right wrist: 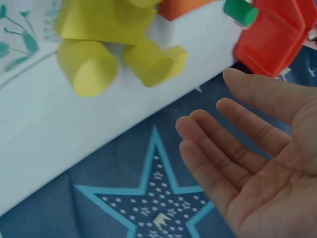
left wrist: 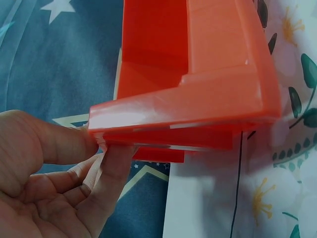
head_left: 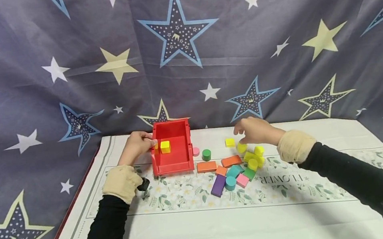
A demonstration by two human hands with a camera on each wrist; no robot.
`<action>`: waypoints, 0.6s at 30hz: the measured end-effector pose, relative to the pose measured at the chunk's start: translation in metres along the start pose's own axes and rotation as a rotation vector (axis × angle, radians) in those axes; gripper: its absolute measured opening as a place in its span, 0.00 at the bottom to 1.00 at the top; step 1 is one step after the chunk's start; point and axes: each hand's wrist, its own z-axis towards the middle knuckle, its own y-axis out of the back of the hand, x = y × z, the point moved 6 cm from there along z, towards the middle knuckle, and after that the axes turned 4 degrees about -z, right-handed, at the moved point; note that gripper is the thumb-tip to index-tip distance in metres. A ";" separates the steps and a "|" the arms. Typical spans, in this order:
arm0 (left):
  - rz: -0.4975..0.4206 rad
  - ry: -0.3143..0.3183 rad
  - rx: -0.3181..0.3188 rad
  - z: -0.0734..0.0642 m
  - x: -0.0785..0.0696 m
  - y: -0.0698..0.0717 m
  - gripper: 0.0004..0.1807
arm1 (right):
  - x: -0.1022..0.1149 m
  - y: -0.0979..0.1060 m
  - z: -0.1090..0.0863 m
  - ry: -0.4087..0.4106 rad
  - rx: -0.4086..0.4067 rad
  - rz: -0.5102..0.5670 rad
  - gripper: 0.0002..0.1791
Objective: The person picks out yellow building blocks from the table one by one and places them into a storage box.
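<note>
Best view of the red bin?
Head: nearly the whole red bin, with a yellow cube inside. Left wrist: close-up, cropped at the top. Right wrist: only part, cropped in the upper-right corner.

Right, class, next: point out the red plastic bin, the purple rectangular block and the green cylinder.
Red plastic bin (head_left: 175, 168), head view: on its near wall.
Purple rectangular block (head_left: 218, 185), head view: on its upper face.
Green cylinder (head_left: 207, 156), head view: on its curved side.
</note>
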 end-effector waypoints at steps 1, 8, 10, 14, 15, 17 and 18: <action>-0.003 0.004 0.000 0.000 0.000 0.000 0.19 | -0.001 -0.003 0.000 -0.001 0.005 0.000 0.17; -0.007 0.013 -0.006 0.000 0.000 0.000 0.20 | -0.012 -0.022 0.003 -0.030 0.038 -0.013 0.17; -0.005 0.009 -0.006 -0.001 0.000 0.000 0.20 | -0.014 -0.026 0.003 -0.040 0.049 0.002 0.18; -0.006 0.007 -0.011 0.000 0.000 0.000 0.19 | -0.016 -0.032 0.004 -0.051 0.063 0.031 0.17; -0.005 0.005 -0.011 0.000 0.000 0.000 0.19 | -0.016 -0.033 0.005 -0.054 0.067 0.036 0.17; -0.007 0.002 -0.009 0.000 0.000 0.000 0.19 | -0.017 -0.036 0.005 -0.061 0.075 0.044 0.17; -0.008 0.001 -0.006 0.000 0.000 0.000 0.19 | -0.017 -0.037 0.006 -0.062 0.078 0.043 0.17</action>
